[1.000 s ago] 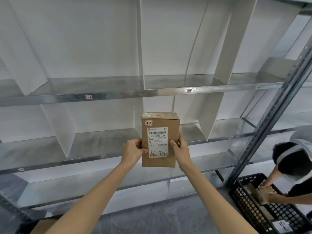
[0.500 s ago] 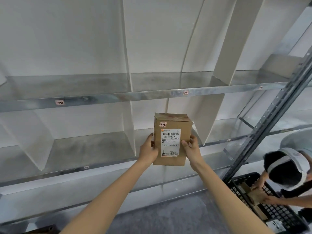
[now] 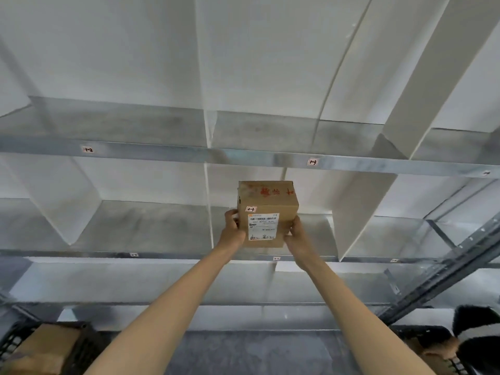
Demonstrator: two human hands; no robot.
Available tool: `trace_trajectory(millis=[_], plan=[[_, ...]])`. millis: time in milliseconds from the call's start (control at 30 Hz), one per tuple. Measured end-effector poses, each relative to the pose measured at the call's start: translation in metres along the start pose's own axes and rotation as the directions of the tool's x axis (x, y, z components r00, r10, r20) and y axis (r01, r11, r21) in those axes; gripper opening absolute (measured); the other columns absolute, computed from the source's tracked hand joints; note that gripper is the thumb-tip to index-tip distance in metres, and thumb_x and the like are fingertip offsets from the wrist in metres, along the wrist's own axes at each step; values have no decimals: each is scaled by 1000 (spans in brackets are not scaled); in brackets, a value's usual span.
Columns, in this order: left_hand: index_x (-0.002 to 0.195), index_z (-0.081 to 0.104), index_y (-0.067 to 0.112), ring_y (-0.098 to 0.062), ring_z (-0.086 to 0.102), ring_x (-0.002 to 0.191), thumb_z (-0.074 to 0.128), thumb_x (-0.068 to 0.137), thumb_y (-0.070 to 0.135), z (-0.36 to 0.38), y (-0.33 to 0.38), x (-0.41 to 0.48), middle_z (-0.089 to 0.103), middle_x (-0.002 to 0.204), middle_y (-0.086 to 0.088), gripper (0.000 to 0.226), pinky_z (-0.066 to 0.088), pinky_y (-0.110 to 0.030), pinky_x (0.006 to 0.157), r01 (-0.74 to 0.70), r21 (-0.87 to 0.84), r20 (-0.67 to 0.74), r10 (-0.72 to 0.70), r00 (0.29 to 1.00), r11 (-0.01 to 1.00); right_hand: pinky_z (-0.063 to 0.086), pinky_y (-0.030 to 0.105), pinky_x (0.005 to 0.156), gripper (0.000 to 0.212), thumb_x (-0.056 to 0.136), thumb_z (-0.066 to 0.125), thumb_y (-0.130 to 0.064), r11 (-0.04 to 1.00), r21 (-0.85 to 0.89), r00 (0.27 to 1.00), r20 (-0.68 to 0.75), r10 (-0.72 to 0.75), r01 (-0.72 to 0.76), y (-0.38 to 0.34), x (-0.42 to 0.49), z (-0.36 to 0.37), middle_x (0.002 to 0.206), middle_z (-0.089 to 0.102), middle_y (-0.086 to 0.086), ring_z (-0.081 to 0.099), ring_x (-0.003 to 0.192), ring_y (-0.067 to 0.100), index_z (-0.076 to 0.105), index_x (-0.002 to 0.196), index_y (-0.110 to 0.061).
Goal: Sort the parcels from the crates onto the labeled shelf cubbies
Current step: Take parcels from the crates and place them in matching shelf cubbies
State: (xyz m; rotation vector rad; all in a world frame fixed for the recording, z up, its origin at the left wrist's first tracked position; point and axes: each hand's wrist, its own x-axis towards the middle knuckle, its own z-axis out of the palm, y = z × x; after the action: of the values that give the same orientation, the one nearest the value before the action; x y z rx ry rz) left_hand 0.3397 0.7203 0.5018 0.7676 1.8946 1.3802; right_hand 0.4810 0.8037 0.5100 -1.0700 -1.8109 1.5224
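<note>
A brown cardboard parcel [image 3: 267, 204] with a white barcode label and a small tag reading 2-something is held upright between both my hands. My left hand [image 3: 232, 230] grips its left side and my right hand [image 3: 296, 235] grips its right side. The parcel is inside the opening of a middle-shelf cubby, between a thin white divider [image 3: 208, 207] on the left and a wide white divider [image 3: 354, 212] on the right. Red writing shows on the parcel's top. Whether its base touches the metal shelf [image 3: 162, 231] I cannot tell.
Small labels mark the shelf rails: 1-2 [image 3: 88, 149], 1-3 [image 3: 313, 161] and one below the parcel [image 3: 276, 258]. A black crate with a brown box [image 3: 51, 347] sits bottom left. Another crate [image 3: 430, 345] and a person's dark hair [image 3: 479, 334] are bottom right, beside a grey rack upright [image 3: 446, 266].
Both hands have carried the parcel forward and up into the middle-shelf cubby. The view has shifted so the shelves fill more of the frame and the parcel's top now shows.
</note>
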Motion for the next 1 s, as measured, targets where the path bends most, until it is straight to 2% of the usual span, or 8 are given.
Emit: trace_trajectory(millis=[100,200,300,400,500,700,900,1000], plan=[[133,29,8,-19,55,99,51,92,8,6,4,19,54,127,-12,46,48,-33,87,-10,12,-79,11,997,1000,45,9,74,44,88,48,11,1000,5,999,45,-13,13,0,18,-1,104,55,-11,50,89,-1,41,124,-13],[136,33,5,-27,57,110,47,94,6,8,5,34,55,128,-13,45,46,-28,80,15,39,-130,-10,991,999,49,11,71,50,88,45,14,1000,12,997,78,6,-7,6,38,3,102,54,-11,53,91,4,39,130,-12],[134,38,6,-21,59,98,48,96,16,9,-4,48,59,123,-12,41,47,-20,69,15,38,-175,-9,985,999,50,8,64,48,93,39,11,999,35,992,122,26,-30,15,52,10,110,54,-8,53,90,0,34,127,-21],[135,34,7,-15,55,93,43,99,24,11,-21,60,57,115,-6,41,46,-8,54,52,5,-195,-50,980,999,49,18,83,49,93,35,10,996,7,986,145,83,-85,27,68,18,112,51,-9,53,105,12,30,128,-23],[135,35,11,-16,57,97,43,99,22,9,-43,70,58,122,-8,40,46,-10,64,88,-11,-195,-89,977,996,45,29,96,59,88,36,12,990,-71,975,178,131,-120,45,74,25,128,41,0,46,116,17,17,136,-16],[138,36,16,-21,56,114,52,92,22,8,-59,83,57,127,-6,49,49,-32,94,76,39,-185,-68,980,996,45,31,98,65,77,30,23,991,-77,977,177,117,-105,61,84,32,111,44,-19,44,115,12,23,122,-23],[137,39,15,-18,57,112,50,90,7,13,-60,86,59,123,-2,49,49,-21,86,43,17,-225,-38,974,999,47,38,98,65,74,31,25,992,-56,983,134,123,-116,66,97,38,110,45,-18,45,115,13,24,119,-21],[135,41,15,-11,52,104,50,93,13,11,-54,94,55,117,5,43,40,-2,71,26,33,-243,-18,970,999,49,23,85,60,78,30,25,991,-28,982,133,133,-131,59,107,44,107,44,-14,47,104,4,23,118,-19]])
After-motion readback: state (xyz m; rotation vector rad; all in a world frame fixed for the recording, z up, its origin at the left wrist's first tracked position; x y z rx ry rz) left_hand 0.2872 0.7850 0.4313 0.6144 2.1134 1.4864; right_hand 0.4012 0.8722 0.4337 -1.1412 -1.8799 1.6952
